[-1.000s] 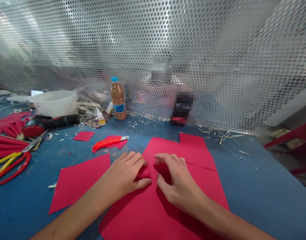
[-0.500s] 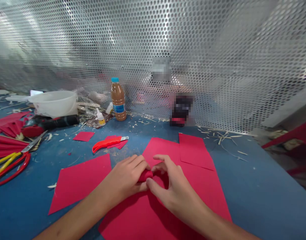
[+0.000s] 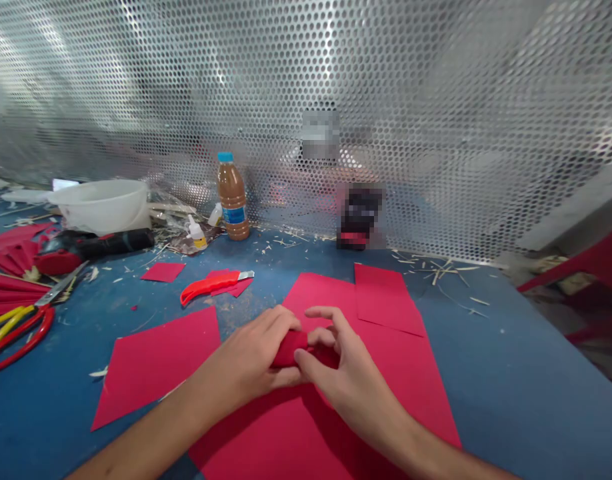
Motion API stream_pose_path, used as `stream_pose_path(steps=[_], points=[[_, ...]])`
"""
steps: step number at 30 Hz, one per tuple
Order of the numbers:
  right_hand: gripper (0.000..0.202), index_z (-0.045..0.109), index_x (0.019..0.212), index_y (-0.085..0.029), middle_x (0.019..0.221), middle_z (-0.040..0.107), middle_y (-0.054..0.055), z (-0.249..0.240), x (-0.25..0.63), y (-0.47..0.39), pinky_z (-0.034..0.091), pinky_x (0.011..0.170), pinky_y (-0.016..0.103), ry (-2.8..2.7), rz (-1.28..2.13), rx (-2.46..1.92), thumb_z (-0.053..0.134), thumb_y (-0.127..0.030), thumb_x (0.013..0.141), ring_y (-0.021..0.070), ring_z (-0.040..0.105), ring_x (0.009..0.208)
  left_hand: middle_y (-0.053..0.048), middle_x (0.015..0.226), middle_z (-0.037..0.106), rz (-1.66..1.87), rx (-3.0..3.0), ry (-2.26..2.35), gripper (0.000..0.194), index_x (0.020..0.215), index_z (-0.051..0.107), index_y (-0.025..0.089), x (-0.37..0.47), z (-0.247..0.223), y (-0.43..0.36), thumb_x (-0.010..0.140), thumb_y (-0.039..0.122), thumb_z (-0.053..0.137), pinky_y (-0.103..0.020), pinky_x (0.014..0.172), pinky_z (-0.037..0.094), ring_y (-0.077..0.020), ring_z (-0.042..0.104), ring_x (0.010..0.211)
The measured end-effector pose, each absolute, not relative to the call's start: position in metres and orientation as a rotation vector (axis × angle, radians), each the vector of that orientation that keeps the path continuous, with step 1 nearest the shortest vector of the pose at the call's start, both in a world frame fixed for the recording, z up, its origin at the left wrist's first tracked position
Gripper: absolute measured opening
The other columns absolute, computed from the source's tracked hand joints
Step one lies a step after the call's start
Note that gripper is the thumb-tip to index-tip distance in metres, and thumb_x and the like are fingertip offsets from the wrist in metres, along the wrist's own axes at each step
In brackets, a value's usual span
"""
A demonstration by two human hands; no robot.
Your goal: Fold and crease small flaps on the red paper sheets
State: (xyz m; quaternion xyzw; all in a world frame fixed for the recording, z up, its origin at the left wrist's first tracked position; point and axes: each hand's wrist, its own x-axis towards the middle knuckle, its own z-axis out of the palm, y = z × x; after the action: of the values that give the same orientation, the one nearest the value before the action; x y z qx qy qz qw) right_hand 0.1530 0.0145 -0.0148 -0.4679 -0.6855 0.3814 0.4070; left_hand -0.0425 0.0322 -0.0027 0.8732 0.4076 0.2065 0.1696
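A small rolled or folded red piece (image 3: 290,349) is held between my two hands, above a large red sheet (image 3: 396,380). My left hand (image 3: 259,350) wraps round its left part, the fingers bent over it. The thumb and fingertips of my right hand (image 3: 339,360) close on its right end, the index finger arched above. Part of the piece is hidden by my fingers. A smaller red sheet (image 3: 386,300) overlaps the large one at its upper right. Left of my hands lies another red sheet (image 3: 156,367).
An orange-red cutter (image 3: 211,287) lies beyond my left hand. Scissors (image 3: 41,307), a black and red tool (image 3: 91,248) and a white bowl (image 3: 106,207) are at the left. A brown bottle (image 3: 233,200) and a dark phone-like object (image 3: 361,217) stand by the perforated metal wall.
More of the red piece shows between my hands. My right fingers have curled in closer against its right end. The whole view has shifted slightly.
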Motion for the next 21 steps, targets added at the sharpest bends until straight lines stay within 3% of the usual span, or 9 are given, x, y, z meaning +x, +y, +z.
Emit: stream_pose_path(steps=[3,4,6,10,12,15,21], points=[[0.037,0.047,0.128,-0.026,0.084,0.069,0.002,-0.007,0.16,0.018,0.049,0.073,0.041,-1.835,0.645,-1.228,0.053,-0.018,0.092,0.0253,0.066,0.081,-0.013,0.146,0.056,0.573,2.287,1.201,0.079,0.145,0.037,0.028,-0.051,0.008,0.03,0.084,0.045,0.085,-0.048,0.101,0.053,-0.0333,0.06,0.129],[0.041,0.046,0.13,-0.025,0.088,0.07,0.004,-0.003,0.163,0.02,0.047,0.076,0.042,-1.896,0.511,-1.226,0.052,-0.016,0.091,0.0261,0.066,0.084,-0.013,0.149,0.054,0.587,2.217,1.226,0.079,0.15,0.033,0.03,-0.054,0.01,0.029,0.089,0.045,0.081,-0.048,0.102,0.052,-0.033,0.059,0.13],[0.05,0.04,0.135,-0.024,0.092,0.071,0.005,0.002,0.169,0.022,0.041,0.085,0.047,-2.055,0.247,-1.141,0.052,-0.012,0.088,0.0274,0.067,0.087,-0.009,0.145,0.057,0.67,2.097,1.229,0.061,0.15,0.037,0.033,-0.057,0.014,0.028,0.098,0.041,0.068,-0.046,0.103,0.051,-0.0295,0.059,0.129],[0.053,0.035,0.133,-0.02,0.098,0.075,0.008,0.001,0.174,0.023,0.03,0.088,0.048,-2.268,-0.095,-0.922,0.05,-0.004,0.085,0.0293,0.069,0.089,-0.003,0.127,0.065,0.86,1.918,1.166,0.022,0.126,0.06,0.03,-0.049,0.013,0.027,0.108,0.035,0.048,-0.04,0.104,0.048,-0.0228,0.061,0.119],[0.051,0.034,0.133,-0.02,0.098,0.075,0.009,-0.003,0.173,0.023,0.029,0.087,0.047,-2.286,-0.096,-0.904,0.048,-0.004,0.087,0.0299,0.069,0.09,-0.003,0.117,0.067,0.916,1.829,1.217,0.024,0.117,0.062,0.027,-0.041,0.011,0.025,0.11,0.039,0.043,-0.038,0.097,0.05,-0.0222,0.063,0.112],[0.049,0.032,0.135,-0.02,0.093,0.075,0.007,-0.009,0.171,0.024,0.029,0.089,0.048,-2.256,-0.035,-0.942,0.049,-0.007,0.091,0.0297,0.07,0.087,-0.002,0.106,0.068,0.938,1.788,1.271,0.022,0.111,0.062,0.025,-0.031,0.008,0.023,0.107,0.043,0.051,-0.036,0.086,0.051,-0.0215,0.064,0.099],[0.045,0.033,0.135,-0.024,0.102,0.075,0.009,-0.015,0.173,0.026,0.033,0.092,0.053,-2.219,0.035,-0.958,0.05,-0.011,0.096,0.0288,0.072,0.088,-0.001,0.096,0.07,0.967,1.842,1.28,0.017,0.098,0.066,0.024,-0.021,0.006,0.025,0.104,0.037,0.057,-0.037,0.087,0.049,-0.0213,0.065,0.094]])
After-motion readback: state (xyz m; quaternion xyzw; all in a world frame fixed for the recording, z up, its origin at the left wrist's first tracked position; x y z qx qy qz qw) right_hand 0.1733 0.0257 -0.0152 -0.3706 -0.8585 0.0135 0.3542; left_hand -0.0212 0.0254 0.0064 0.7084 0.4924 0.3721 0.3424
